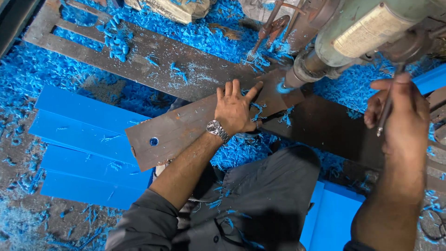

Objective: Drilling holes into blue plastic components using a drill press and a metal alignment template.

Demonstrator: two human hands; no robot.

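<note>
Far left, smooth blue plastic strips lie stacked on the floor among curly blue shavings. Next, the left hand presses flat, fingers spread, on a dull grey metal plate, likely pinning it so it cannot spin under the drill; a hole near the plate's left end shows blue beneath. The drill spindle meets the plate's far end. On the right, the right hand curls tight around the thin feed lever.
</note>
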